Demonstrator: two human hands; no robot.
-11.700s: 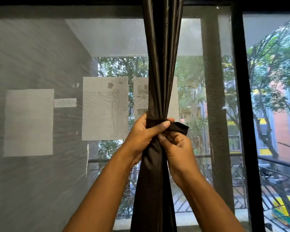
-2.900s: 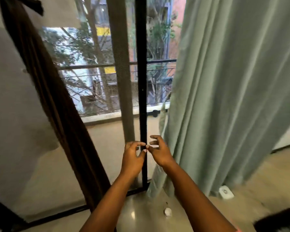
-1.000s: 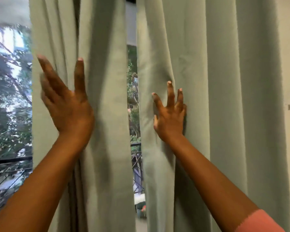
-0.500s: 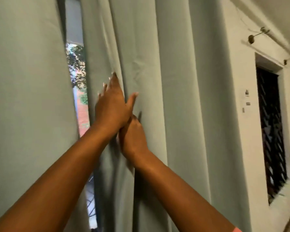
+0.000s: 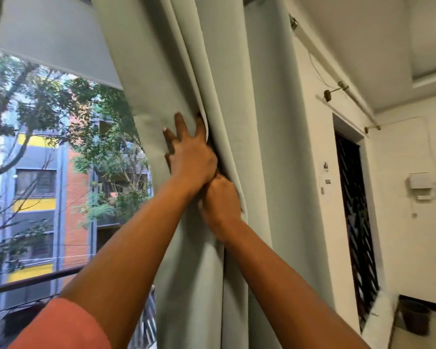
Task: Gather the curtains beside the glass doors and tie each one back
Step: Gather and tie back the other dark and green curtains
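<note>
Against the pale green curtain point(image 5: 237, 71), your left hand point(image 5: 190, 157), fingers straight, now presses folds rightward; right hand point(image 5: 220, 200) grips cloth. Glass newly uncovered; tying remains.

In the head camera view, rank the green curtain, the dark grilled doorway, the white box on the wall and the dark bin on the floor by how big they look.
1. green curtain
2. dark grilled doorway
3. dark bin
4. white box

The bin and the box look close in size, so their order is unsure.

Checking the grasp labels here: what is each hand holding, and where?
Left hand presses flat on the green curtain, gripping nothing. Right hand is on a fold below; its fingers are hidden.
</note>
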